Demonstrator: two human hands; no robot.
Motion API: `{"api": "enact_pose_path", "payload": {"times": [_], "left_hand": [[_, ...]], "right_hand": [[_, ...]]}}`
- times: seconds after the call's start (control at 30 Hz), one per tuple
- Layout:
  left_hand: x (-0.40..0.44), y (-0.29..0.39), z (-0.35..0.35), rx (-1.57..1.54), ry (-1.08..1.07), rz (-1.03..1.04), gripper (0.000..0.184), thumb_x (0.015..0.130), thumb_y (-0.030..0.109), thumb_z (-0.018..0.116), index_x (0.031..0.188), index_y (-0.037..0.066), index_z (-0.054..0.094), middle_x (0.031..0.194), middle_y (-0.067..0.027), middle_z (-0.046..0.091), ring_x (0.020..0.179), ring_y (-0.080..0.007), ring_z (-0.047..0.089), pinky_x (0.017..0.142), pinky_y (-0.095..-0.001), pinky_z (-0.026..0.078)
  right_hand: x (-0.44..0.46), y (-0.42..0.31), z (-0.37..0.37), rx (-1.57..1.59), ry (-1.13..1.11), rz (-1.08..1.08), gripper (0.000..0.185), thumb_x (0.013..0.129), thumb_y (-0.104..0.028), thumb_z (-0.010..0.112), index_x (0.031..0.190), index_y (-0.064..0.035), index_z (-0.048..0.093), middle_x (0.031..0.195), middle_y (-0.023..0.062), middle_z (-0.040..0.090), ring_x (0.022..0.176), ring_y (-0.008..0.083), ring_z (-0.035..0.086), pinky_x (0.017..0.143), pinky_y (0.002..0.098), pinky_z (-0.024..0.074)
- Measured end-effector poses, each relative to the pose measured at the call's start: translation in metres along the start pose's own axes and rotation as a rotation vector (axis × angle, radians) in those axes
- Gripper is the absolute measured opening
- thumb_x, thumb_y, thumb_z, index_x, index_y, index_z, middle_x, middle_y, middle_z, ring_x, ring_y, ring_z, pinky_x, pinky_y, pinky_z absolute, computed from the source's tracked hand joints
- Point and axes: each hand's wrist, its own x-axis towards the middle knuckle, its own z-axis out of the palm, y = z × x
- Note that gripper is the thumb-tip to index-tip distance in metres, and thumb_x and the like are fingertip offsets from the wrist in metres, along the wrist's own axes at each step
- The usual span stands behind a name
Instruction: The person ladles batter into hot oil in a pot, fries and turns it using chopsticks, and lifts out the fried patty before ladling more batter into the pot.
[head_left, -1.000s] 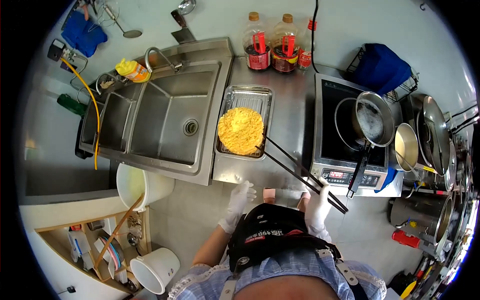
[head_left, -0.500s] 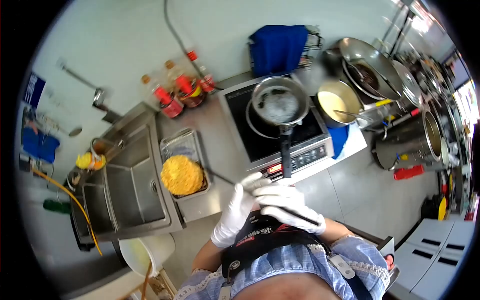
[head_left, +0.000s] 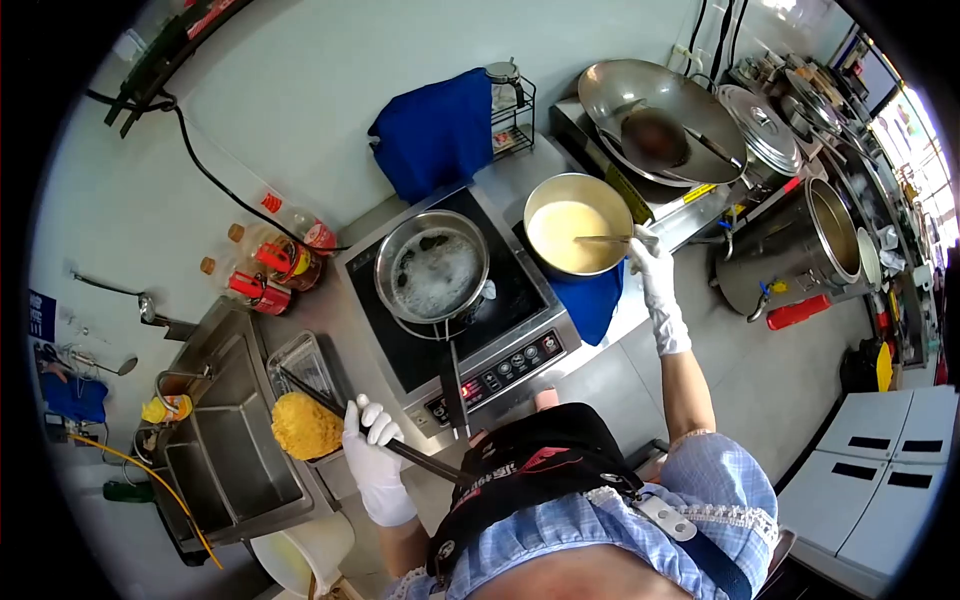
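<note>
My left hand (head_left: 374,450), in a white glove, is closed around long dark chopsticks (head_left: 425,461). Their far ends reach over a round, yellow, rough-surfaced cake (head_left: 304,428) on a metal tray (head_left: 322,362). My gloved right hand (head_left: 652,258) is closed at the handle end of a metal spoon (head_left: 597,239). The spoon rests in a pot (head_left: 531,208) of pale yellow liquid. Whether this hand also grips a pot handle is hidden. Left of that pot, a saucepan (head_left: 384,262) with foamy water and dark bits sits on the induction cooker (head_left: 410,368).
A double sink (head_left: 250,440) lies at the left, with sauce bottles (head_left: 275,255) by the wall. A large wok (head_left: 625,85) stands at the back right. A tall steel pot (head_left: 765,250) is farther right. Blue cloth (head_left: 590,310) lies under the yellow-liquid pot.
My hands were together around the chopsticks in front of me. The right has let go and reached out to the spoon; the left moved left with the chopsticks. The view has shifted right.
</note>
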Motion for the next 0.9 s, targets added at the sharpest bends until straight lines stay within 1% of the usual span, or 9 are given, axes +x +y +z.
{"api": "enact_pose_path", "payload": {"times": [0.07,0.13,0.17,0.3,0.4,0.47,0.53,0.57,0.9], "left_hand": [[0.001,-0.010,-0.003,-0.040,-0.014,0.020,0.027,0.095,0.022,0.039,0.096,0.001,0.055,0.063,-0.0007,0.039,0.046,-0.0085,0.033,0.042,-0.0213,0.029],[0.000,-0.021,-0.002,-0.073,0.026,0.065,0.027,0.095,0.021,0.039,0.094,0.000,0.056,0.063,-0.0004,0.039,0.046,-0.0085,0.032,0.043,-0.0215,0.028],[0.000,-0.026,0.001,-0.091,0.030,0.070,0.026,0.094,0.021,0.041,0.094,0.000,0.056,0.063,0.0000,0.039,0.047,-0.0085,0.032,0.043,-0.0213,0.027],[0.000,-0.038,-0.002,-0.096,0.055,0.119,0.025,0.094,0.020,0.041,0.094,0.000,0.056,0.063,0.0003,0.039,0.047,-0.0084,0.031,0.043,-0.0211,0.027],[0.003,-0.043,-0.002,-0.100,0.084,0.133,0.025,0.093,0.020,0.042,0.093,0.000,0.057,0.063,0.0004,0.039,0.047,-0.0084,0.031,0.043,-0.0210,0.027],[0.006,-0.043,-0.001,-0.108,0.084,0.106,0.024,0.093,0.020,0.043,0.093,0.000,0.057,0.063,0.0005,0.039,0.047,-0.0082,0.031,0.043,-0.0206,0.027],[0.009,-0.041,0.001,-0.105,0.090,0.106,0.024,0.093,0.021,0.043,0.092,0.001,0.057,0.063,0.0005,0.039,0.047,-0.0081,0.031,0.042,-0.0204,0.026],[0.010,-0.040,0.001,-0.105,0.099,0.114,0.024,0.093,0.021,0.043,0.092,0.001,0.057,0.063,0.0006,0.039,0.047,-0.0080,0.031,0.042,-0.0202,0.026],[0.010,-0.023,-0.008,-0.068,0.124,0.052,0.021,0.092,0.021,0.045,0.090,0.002,0.055,0.064,0.0005,0.039,0.045,-0.0081,0.030,0.040,-0.0205,0.025]], "right_hand": [[0.022,-0.001,0.015,-0.230,-0.070,-0.089,0.026,0.083,-0.019,0.062,0.102,-0.0011,0.061,0.081,0.0022,0.061,0.066,0.0059,0.052,0.055,0.0201,0.0424],[0.035,-0.009,0.031,-0.275,-0.198,-0.092,0.019,0.083,-0.019,0.062,0.090,-0.0005,0.063,0.070,0.0011,0.060,0.064,0.0053,0.053,0.055,0.0211,0.0420],[0.036,-0.021,0.037,-0.335,-0.216,-0.092,0.016,0.084,-0.018,0.061,0.084,-0.0011,0.062,0.062,0.0008,0.057,0.058,0.0053,0.051,0.053,0.0211,0.0412],[0.040,-0.038,0.034,-0.431,-0.274,-0.157,0.015,0.085,-0.016,0.059,0.081,-0.0009,0.060,0.056,0.0007,0.052,0.051,0.0052,0.047,0.049,0.0200,0.0389],[0.048,-0.017,0.019,-0.410,-0.261,-0.184,0.015,0.085,-0.015,0.058,0.079,-0.0013,0.060,0.056,-0.0005,0.052,0.049,0.0055,0.046,0.049,0.0206,0.0383],[0.044,-0.021,0.017,-0.347,-0.234,-0.172,0.016,0.087,-0.017,0.058,0.079,-0.0024,0.060,0.056,-0.0008,0.053,0.047,0.0057,0.048,0.047,0.0201,0.0394],[0.044,-0.017,0.013,-0.086,-0.156,-0.019,0.017,0.088,-0.020,0.058,0.081,-0.0039,0.060,0.057,0.0004,0.056,0.046,0.0065,0.051,0.044,0.0192,0.0408],[0.045,-0.017,0.011,-0.027,-0.142,-0.021,0.019,0.088,-0.021,0.058,0.082,-0.0032,0.059,0.058,0.0030,0.058,0.046,0.0079,0.053,0.042,0.0193,0.0428],[0.008,-0.053,-0.006,-0.029,-0.117,-0.067,0.021,0.088,-0.024,0.058,0.084,-0.0024,0.057,0.060,0.0041,0.057,0.046,0.0086,0.053,0.042,0.0204,0.0428]]}}
